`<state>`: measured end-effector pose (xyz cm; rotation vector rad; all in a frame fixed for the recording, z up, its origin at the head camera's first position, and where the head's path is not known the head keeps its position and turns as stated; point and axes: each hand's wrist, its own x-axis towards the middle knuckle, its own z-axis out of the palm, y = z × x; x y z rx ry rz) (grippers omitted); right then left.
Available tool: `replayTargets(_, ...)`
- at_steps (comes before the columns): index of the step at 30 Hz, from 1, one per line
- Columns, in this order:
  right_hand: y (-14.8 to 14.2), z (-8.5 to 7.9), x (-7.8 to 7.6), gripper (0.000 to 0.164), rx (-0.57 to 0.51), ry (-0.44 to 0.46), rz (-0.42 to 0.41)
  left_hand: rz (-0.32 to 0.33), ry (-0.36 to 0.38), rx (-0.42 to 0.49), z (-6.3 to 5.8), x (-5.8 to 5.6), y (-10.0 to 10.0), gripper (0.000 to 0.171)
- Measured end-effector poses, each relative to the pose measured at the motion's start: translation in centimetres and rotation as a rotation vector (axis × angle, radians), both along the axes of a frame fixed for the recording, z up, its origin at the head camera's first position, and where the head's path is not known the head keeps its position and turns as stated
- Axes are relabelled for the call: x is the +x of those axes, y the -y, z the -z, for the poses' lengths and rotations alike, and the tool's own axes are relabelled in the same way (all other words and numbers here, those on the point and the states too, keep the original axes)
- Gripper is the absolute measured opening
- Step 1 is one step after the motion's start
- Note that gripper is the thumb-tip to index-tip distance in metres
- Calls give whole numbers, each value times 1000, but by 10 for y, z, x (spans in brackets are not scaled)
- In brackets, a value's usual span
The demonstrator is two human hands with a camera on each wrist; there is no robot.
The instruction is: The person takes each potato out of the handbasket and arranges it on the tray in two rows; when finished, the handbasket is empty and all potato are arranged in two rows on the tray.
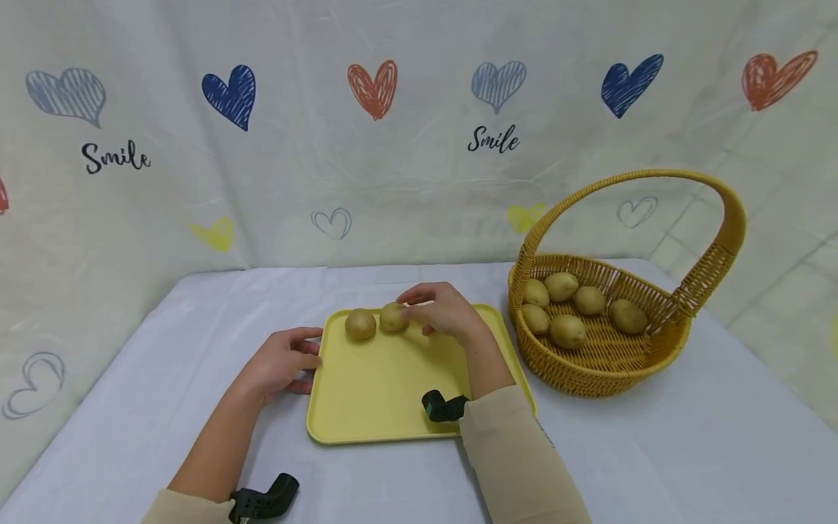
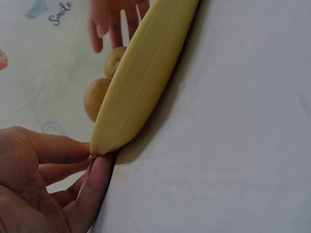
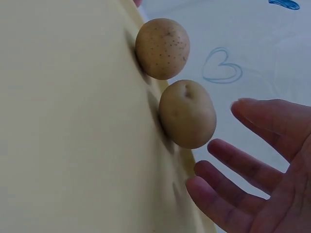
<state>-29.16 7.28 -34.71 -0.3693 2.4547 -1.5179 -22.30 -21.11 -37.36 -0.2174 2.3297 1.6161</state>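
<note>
A yellow rectangular tray (image 1: 366, 393) lies on the white cloth with two potatoes at its far left. My left hand (image 1: 278, 364) holds the tray's left edge, its digits above and below the rim (image 2: 104, 145) in the left wrist view. One potato (image 1: 360, 324) sits near the corner; another potato (image 1: 393, 317) is just right of it. Beside that second potato is my right hand (image 1: 445, 313). In the right wrist view its spread fingers (image 3: 243, 162) show a gap to the second potato (image 3: 187, 114), and nothing is held.
On the right, a wicker basket (image 1: 609, 382) with a tall arched handle (image 1: 644, 175) stands close to the tray. Several potatoes (image 1: 567, 331) lie in it, mostly toward its left side. Behind the table hangs a white sheet (image 1: 419, 160) printed with hearts.
</note>
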Motion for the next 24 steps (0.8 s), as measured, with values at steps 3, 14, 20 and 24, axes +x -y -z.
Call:
replayTargets(3,-4,-6,2,31,-17,-7,-9,-4,2,-6,1,0,0,63)
replayTargets(14,-12,-32,10,29,-72,-35,-38,3,-4,-4,0,0,2,62)
replayTargets(20,-15,-42,15,30,-82,-68,-57,6,-1,2,0,1,2,63)
replayTargets(24,-18,-51,22,30,-93,-80,-65,9,0,-3,1,0,1,62)
